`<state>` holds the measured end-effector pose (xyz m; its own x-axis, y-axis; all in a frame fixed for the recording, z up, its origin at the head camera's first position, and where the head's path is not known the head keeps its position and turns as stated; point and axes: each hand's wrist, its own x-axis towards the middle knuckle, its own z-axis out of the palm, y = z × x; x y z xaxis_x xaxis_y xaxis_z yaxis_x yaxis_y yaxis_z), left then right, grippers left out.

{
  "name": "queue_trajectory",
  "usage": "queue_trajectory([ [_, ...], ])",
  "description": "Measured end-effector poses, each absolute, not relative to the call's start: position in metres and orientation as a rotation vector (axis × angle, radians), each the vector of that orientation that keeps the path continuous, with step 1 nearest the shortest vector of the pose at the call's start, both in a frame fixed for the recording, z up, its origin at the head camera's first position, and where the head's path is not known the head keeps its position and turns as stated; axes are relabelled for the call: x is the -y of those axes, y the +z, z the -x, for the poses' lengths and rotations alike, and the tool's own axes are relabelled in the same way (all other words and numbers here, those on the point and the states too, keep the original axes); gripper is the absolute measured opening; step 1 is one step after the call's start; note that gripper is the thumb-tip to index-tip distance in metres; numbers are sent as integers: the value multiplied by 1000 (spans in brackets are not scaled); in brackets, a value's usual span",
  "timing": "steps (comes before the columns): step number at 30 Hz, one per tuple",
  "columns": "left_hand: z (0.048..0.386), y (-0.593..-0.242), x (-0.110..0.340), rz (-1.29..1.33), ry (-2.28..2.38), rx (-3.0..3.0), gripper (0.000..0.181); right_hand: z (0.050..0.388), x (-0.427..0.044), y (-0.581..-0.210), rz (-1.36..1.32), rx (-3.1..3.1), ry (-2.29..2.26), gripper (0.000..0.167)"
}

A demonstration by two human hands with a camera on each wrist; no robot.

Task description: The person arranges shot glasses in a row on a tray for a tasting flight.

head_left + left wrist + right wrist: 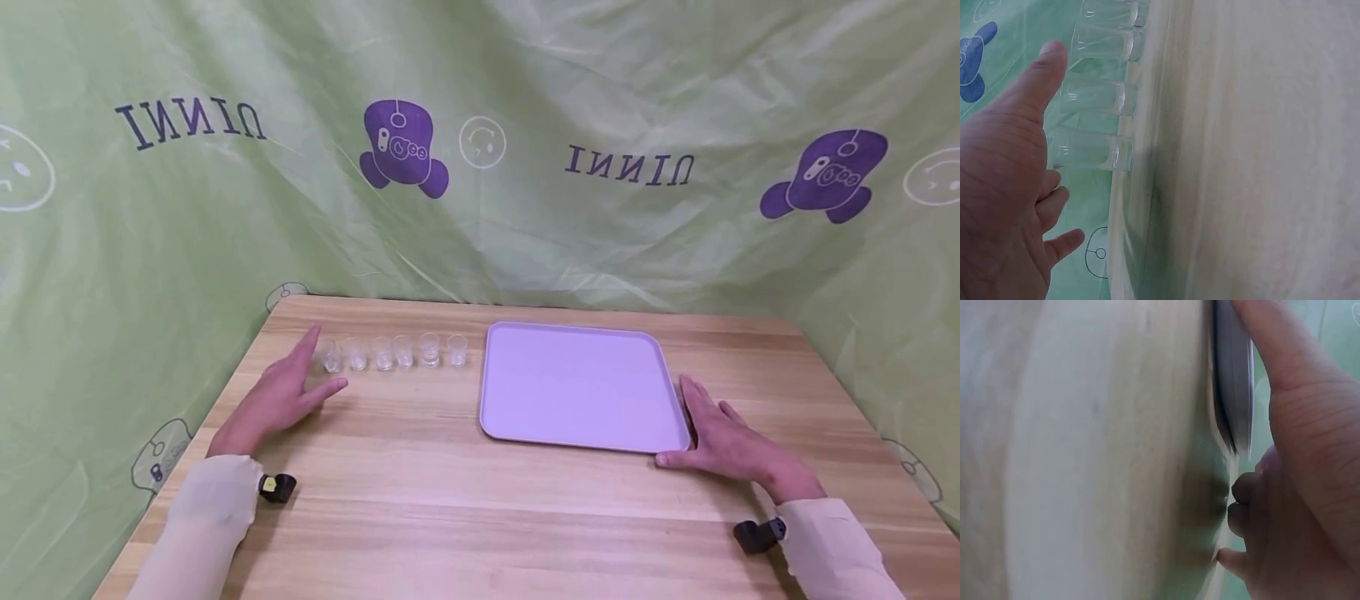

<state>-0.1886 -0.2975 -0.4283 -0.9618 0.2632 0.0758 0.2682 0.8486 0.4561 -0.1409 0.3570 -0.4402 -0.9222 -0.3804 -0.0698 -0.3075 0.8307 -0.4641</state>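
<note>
Head view: left hand [279, 393] spread beside six upright glasses [383, 355]; right hand [723, 440] spread beside lilac tray [581, 392].

Curtained booth, apparently makeshift recording set: green fabric [517, 242] hangs in folds behind and along both sides of wood-grain table [465, 500]. Fabric carries purple cartoon figures [401, 137], white smiley faces [482, 142] and purple lettering [630, 167]. Small black devices [279, 487] at pale sleeves [213, 508] point to filming. Whether home, office or lab lies beyond fabric cannot be told.
</note>
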Motion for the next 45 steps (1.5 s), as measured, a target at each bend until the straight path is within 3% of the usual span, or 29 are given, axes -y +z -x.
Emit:
queue_trajectory([
  [12, 193, -428, 296, 419, -775, 2986, 77, 142, -357, -439, 525, -2831, -673, 131],
  [30, 202, -429, 297, 404, -802, 2964, 55, 140, -355, -442, 547, -2825, -660, 126],
  [45, 204, -431, 299, 452, -806, 2933, 47, 141, -353, -441, 533, -2819, -655, 126],
])
